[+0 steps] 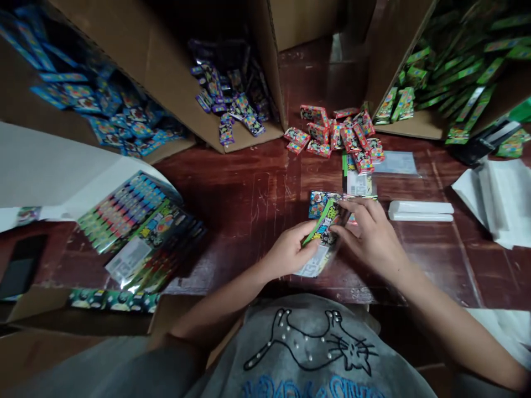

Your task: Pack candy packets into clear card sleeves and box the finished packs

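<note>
My left hand (291, 251) grips a clear plastic packet (323, 226) with a green and black printed top and a white label at its lower end. On the packet's right side my right hand (373, 235) pinches the upper edge between thumb and fingers. Just behind the packet, a small blue printed box (318, 203) lies on the table, partly covered. Farther back are several small red candy boxes (350, 135) in a loose heap. Under their front edge another packet with a label (360, 181) sticks out.
Cardboard cartons stand along the back, holding blue boxes (112, 110), purple boxes (236, 105) and green boxes (452, 83). At left lies a stack of filled packets (145, 226), with a dark phone (22, 265) beyond. White rolls (421, 211) and white sheets (504, 199) lie at right.
</note>
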A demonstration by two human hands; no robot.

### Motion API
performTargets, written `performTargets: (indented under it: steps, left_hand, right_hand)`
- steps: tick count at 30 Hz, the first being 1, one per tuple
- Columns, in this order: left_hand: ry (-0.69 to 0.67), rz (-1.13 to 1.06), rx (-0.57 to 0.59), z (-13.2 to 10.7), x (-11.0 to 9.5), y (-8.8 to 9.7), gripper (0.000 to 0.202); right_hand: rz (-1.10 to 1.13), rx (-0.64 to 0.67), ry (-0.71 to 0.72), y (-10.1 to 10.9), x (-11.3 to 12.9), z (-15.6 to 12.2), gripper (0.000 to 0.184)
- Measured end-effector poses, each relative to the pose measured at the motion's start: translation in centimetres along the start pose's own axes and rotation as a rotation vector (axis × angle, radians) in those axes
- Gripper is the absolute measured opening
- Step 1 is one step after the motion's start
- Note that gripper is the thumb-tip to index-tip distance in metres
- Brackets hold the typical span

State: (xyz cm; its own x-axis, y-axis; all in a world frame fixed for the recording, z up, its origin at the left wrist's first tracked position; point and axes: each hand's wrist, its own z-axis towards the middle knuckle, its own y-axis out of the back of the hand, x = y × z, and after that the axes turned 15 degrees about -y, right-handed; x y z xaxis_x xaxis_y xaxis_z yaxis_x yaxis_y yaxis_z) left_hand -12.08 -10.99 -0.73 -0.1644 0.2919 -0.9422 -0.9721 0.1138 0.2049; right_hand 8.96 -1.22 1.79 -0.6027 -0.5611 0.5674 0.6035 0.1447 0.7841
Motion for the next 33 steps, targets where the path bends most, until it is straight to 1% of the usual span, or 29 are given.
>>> performTargets:
  steps: [2, 4, 5, 6, 8, 10, 11, 12, 13, 14, 15, 16, 17, 18, 19, 20, 21, 23, 24, 26, 27, 29, 30, 32, 33]
  left_hand:
    - [-0.036, 0.051, 0.033, -0.8, -0.5, 0.8, 0.044]
    - [-0.015, 0.089, 0.034, -1.6, -0.9, 1.5, 0.044]
    - [0.008, 0.105, 0.024, -1.9, -1.0, 1.8, 0.044]
    - [0.030, 0.121, 0.018, -2.3, -1.1, 2.1, 0.044]
    - [0.068, 0.137, 0.040, -2.9, -1.3, 2.6, 0.048]
    - [0.125, 0.110, 0.113, -3.4, -1.2, 2.9, 0.064]
    - [0.170, 0.084, 0.141, -3.6, -1.1, 3.0, 0.070]
    - [0.225, 0.050, 0.145, -3.8, -0.9, 3.0, 0.069]
    - [0.284, 0.011, 0.113, -3.8, -0.6, 3.0, 0.060]
    - [0.337, -0.024, 0.045, -3.8, -0.3, 2.9, 0.048]
    - [0.375, -0.053, -0.056, -3.8, 0.0, 2.7, 0.040]
    - [0.395, -0.079, -0.175, -3.7, 0.2, 2.4, 0.036]
    - [0.398, -0.106, -0.298, -3.6, 0.5, 2.1, 0.036]
    - [0.392, -0.129, -0.409, -3.5, 0.7, 1.6, 0.037]
    - [0.382, -0.151, -0.498, -3.5, 0.8, 1.1, 0.038]
    - [0.376, -0.172, -0.559, -3.4, 1.0, 0.5, 0.040]
    - [0.377, -0.193, -0.595, -3.4, 1.1, -0.1, 0.040]
    - [0.388, -0.222, -0.615, -3.5, 1.3, -1.3, 0.043]
    - [0.393, -0.226, -0.611, -3.6, 1.4, -1.7, 0.044]
    - [0.394, -0.228, -0.570, -3.9, 1.7, -2.1, 0.046]
    - [0.385, -0.224, -0.534, -4.0, 1.9, -2.0, 0.047]
    - [0.358, -0.175, -0.476, -4.4, 2.2, -1.8, 0.045]
    - [0.343, -0.134, -0.471, -4.5, 2.3, -1.7, 0.043]
    - [0.330, -0.040, -0.540, -4.7, 2.6, -1.5, 0.039]
    - [0.332, -0.005, -0.600, -4.8, 2.7, -1.4, 0.038]
  right_hand:
    - [0.025, 0.042, -0.001, -0.3, 0.4, 0.3, 0.041]
    - [0.043, 0.100, -0.004, -0.4, 0.8, 0.6, 0.027]
    - [0.054, 0.158, 0.003, -0.3, 0.9, 0.8, 0.023]
    - [0.075, 0.247, 0.023, -0.1, 1.1, 1.1, 0.022]
    - [0.155, 0.504, 0.103, 0.6, 1.3, 1.9, 0.021]
    - [0.256, 0.757, 0.189, 1.4, 1.5, 2.6, 0.023]
    - [0.296, 0.842, 0.209, 1.7, 1.5, 2.9, 0.026]
    - [0.323, 0.882, 0.205, 1.8, 1.4, 3.1, 0.027]
    - [0.342, 0.867, 0.178, 1.8, 1.3, 3.1, 0.026]
    - [0.356, 0.797, 0.125, 1.6, 1.3, 2.9, 0.024]
    - [0.375, 0.678, 0.045, 1.1, 1.2, 2.5, 0.022]
    - [0.406, 0.517, -0.058, 0.5, 1.2, 1.9, 0.021]
    - [0.453, 0.346, -0.179, -0.4, 1.3, 1.2, 0.022]
    - [0.518, 0.212, -0.305, -1.4, 1.5, 0.4, 0.026]
    - [0.593, 0.141, -0.423, -2.5, 1.8, -0.5, 0.031]
    - [0.659, 0.129, -0.521, -3.5, 2.1, -1.2, 0.034]
    - [0.696, 0.146, -0.589, -4.6, 2.5, -1.9, 0.035]
    - [0.645, 0.164, -0.639, -6.2, 3.4, -2.9, 0.038]
    - [0.575, 0.129, -0.634, -6.7, 3.7, -3.1, 0.040]
    - [0.428, 0.037, -0.608, -7.3, 4.1, -3.1, 0.041]
    - [0.376, 0.015, -0.596, -7.4, 4.1, -3.1, 0.041]
    - [0.341, 0.008, -0.580, -7.4, 4.0, -3.0, 0.039]
    - [0.357, 0.018, -0.579, -7.4, 3.9, -3.1, 0.037]
    - [0.437, 0.078, -0.597, -7.4, 3.6, -3.5, 0.033]
    - [0.481, 0.149, -0.609, -7.5, 3.5, -3.8, 0.034]
